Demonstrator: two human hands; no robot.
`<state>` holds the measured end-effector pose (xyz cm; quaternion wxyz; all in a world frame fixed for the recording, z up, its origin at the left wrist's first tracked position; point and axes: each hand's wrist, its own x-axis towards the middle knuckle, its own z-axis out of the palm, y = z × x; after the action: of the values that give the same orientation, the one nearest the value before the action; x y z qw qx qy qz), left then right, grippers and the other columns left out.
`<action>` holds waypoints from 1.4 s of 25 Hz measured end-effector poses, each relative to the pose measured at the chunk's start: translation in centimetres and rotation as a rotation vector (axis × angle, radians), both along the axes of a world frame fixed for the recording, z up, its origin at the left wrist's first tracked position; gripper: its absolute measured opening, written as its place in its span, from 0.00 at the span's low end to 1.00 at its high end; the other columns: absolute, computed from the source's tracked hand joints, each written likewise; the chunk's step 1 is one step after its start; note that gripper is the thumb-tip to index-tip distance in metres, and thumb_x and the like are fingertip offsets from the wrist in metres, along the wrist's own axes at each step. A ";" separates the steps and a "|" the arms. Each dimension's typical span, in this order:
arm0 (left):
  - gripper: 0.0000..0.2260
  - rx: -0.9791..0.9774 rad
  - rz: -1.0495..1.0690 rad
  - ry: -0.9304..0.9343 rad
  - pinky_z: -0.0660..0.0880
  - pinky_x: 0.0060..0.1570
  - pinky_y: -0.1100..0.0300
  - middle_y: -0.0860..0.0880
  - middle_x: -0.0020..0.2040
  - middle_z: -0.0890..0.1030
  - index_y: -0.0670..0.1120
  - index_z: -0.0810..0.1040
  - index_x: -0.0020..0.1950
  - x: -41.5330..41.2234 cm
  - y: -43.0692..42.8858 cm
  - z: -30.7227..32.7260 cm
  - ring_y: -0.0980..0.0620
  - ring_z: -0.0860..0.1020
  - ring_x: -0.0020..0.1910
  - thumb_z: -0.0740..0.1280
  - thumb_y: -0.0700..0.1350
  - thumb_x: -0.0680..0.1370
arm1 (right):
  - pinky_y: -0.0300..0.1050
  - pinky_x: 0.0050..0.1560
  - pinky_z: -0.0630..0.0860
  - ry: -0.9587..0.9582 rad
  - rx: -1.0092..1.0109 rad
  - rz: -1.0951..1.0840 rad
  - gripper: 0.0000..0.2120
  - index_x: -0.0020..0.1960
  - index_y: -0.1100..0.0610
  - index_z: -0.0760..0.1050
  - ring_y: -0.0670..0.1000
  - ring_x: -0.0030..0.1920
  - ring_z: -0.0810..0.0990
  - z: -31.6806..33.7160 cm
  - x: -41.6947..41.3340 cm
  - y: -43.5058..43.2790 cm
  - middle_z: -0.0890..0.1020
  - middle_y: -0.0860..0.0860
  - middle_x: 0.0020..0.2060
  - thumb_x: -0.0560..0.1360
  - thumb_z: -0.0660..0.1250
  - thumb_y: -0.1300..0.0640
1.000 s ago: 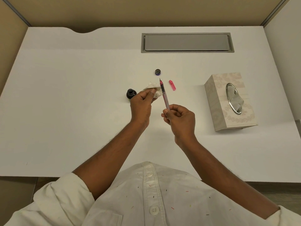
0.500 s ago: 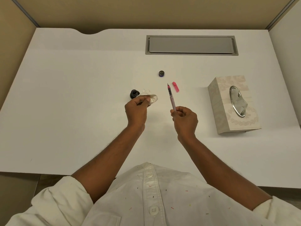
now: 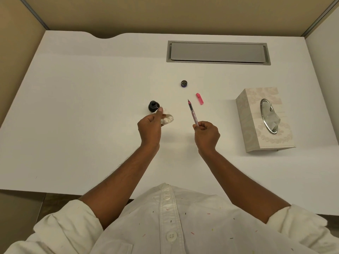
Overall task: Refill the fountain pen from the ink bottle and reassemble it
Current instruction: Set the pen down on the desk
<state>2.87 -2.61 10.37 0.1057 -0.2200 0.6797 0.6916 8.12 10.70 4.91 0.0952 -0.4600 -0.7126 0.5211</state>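
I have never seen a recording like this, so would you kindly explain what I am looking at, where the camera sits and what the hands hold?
There is no machine here: a person works with bare hands, and the single camera sits on their head, looking down over their white shirt at a white desk. The left hand grips a crumpled tissue right beside the open ink bottle. The right hand pinches the back end of the fountain pen, its nib pointing away. Lying loose on the desk are the bottle's cap, a small pink pen piece and, on the right, a tissue box. The grey panel at the back is set into the desk.
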 end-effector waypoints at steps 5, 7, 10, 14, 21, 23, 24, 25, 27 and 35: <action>0.13 -0.014 0.000 0.037 0.78 0.55 0.47 0.52 0.30 0.82 0.48 0.82 0.28 0.1 -1.2 -0.1 0.51 0.81 0.39 0.71 0.45 0.73 | 0.44 0.45 0.78 -0.110 0.004 -0.040 0.01 0.43 0.59 0.80 0.52 0.38 0.79 -2.5 -0.9 0.6 0.83 0.53 0.37 0.72 0.71 0.62; 0.12 -0.033 -0.009 0.039 0.77 0.55 0.46 0.53 0.29 0.82 0.48 0.82 0.28 0.2 -1.8 -0.3 0.51 0.80 0.38 0.71 0.46 0.73 | 0.44 0.44 0.77 -0.132 0.016 -0.033 0.01 0.43 0.59 0.80 0.52 0.39 0.79 -3.1 -1.4 0.7 0.84 0.54 0.40 0.72 0.70 0.62; 0.10 -0.054 0.001 0.036 0.77 0.55 0.45 0.49 0.33 0.81 0.45 0.82 0.30 0.5 -2.8 -0.7 0.51 0.79 0.39 0.72 0.46 0.71 | 0.45 0.43 0.76 -0.179 0.028 -0.033 0.01 0.44 0.59 0.80 0.55 0.42 0.80 -3.9 -2.0 0.5 0.84 0.54 0.41 0.72 0.69 0.62; 0.12 -0.060 0.035 0.043 0.78 0.53 0.45 0.45 0.34 0.77 0.37 0.78 0.32 0.6 -4.0 -1.1 0.50 0.78 0.39 0.72 0.44 0.71 | 0.53 0.51 0.79 -0.267 0.046 -0.038 0.02 0.44 0.56 0.81 0.57 0.47 0.81 -4.8 -2.7 0.3 0.84 0.54 0.42 0.72 0.70 0.61; 0.10 -0.093 0.101 0.031 0.80 0.50 0.50 0.48 0.36 0.78 0.44 0.74 0.33 0.5 -5.8 -1.3 0.49 0.79 0.42 0.74 0.42 0.70 | 0.49 0.52 0.73 -0.304 0.089 -0.020 0.03 0.44 0.55 0.81 0.56 0.47 0.80 -5.8 -3.3 -0.1 0.84 0.53 0.44 0.72 0.69 0.60; 0.10 -0.093 0.110 0.031 0.80 0.48 0.52 0.48 0.35 0.78 0.45 0.73 0.35 0.5 -6.1 -1.1 0.50 0.79 0.38 0.74 0.42 0.70 | 0.51 0.54 0.75 -0.299 0.108 -0.015 0.03 0.44 0.55 0.80 0.57 0.47 0.80 -6.1 -3.3 -0.2 0.83 0.54 0.44 0.72 0.68 0.60; 0.10 -0.093 0.110 0.030 0.80 0.48 0.52 0.48 0.35 0.78 0.45 0.73 0.35 0.5 -6.2 -1.1 0.51 0.79 0.37 0.74 0.42 0.70 | 0.51 0.54 0.75 -0.290 0.119 -0.011 0.03 0.44 0.56 0.80 0.57 0.47 0.80 -6.2 -3.2 -0.3 0.83 0.54 0.44 0.72 0.68 0.60; 0.10 -0.093 0.109 0.028 0.80 0.49 0.52 0.48 0.35 0.78 0.45 0.72 0.36 0.5 -6.3 -1.1 0.52 0.79 0.36 0.74 0.42 0.70 | 0.51 0.54 0.74 -0.283 0.132 -0.006 0.03 0.44 0.56 0.80 0.57 0.47 0.80 -6.4 -3.1 -0.3 0.83 0.54 0.43 0.72 0.68 0.60; 0.10 -0.094 0.109 0.029 0.80 0.49 0.51 0.49 0.34 0.78 0.45 0.72 0.36 0.4 -6.4 -1.1 0.52 0.79 0.36 0.74 0.42 0.70 | 0.50 0.53 0.72 -0.275 0.154 0.003 0.04 0.44 0.56 0.80 0.56 0.47 0.79 -6.9 -2.9 -0.5 0.83 0.55 0.44 0.72 0.67 0.60; 0.17 -0.090 0.130 0.049 0.79 0.50 0.45 0.48 0.35 0.73 0.48 0.66 0.38 0.5 -7.3 -1.7 0.48 0.76 0.39 0.76 0.42 0.68 | 0.47 0.50 0.65 -0.240 0.147 -0.025 0.04 0.43 0.54 0.79 0.54 0.45 0.79 -7.7 -2.8 -0.8 0.82 0.54 0.44 0.72 0.67 0.62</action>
<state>3.41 -9.88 8.71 0.0339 -0.2510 0.6970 0.6709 5.27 9.93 -2.82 0.0493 -0.5198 -0.7493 0.4073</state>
